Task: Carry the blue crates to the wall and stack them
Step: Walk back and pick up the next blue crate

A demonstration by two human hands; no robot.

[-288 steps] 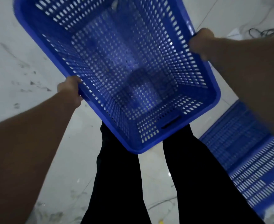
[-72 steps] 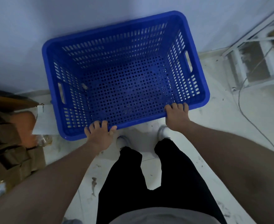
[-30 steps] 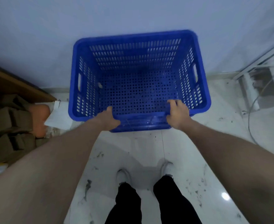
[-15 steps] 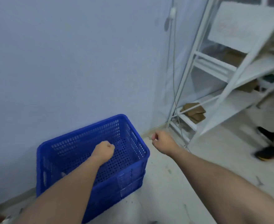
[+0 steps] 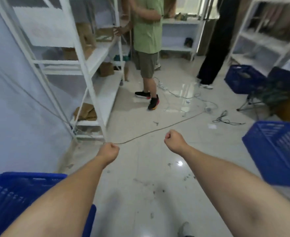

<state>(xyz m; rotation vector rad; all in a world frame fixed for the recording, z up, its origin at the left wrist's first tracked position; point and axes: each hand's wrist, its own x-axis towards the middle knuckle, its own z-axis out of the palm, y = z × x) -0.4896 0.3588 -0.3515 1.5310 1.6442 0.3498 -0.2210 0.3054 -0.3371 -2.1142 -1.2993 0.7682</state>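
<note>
Both hands empty, curled into loose fists: left hand (image 5: pixel 108 150), right hand (image 5: pixel 174 140), arms stretched fwd over the floor (image 5: pixel 157 168). One blue crate (image 5: pixel 12 192) at bottom left by the wall (image 5: pixel 7 117); another crate (image 5: pixel 277 151) at right. Cable (image 5: pixel 151 132) crosses the floor ahead, shelf rack (image 5: pixel 96 69) at left, two people beyond.

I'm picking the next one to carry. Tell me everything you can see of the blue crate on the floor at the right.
The blue crate is plastic by its look, with walls of slotted lattice and a solid rim. It sits upright on the pale tiled floor at the right edge, partly cut off and blurred. Its inside is not visible. Nothing touches it; both hands are apart from it.
</note>
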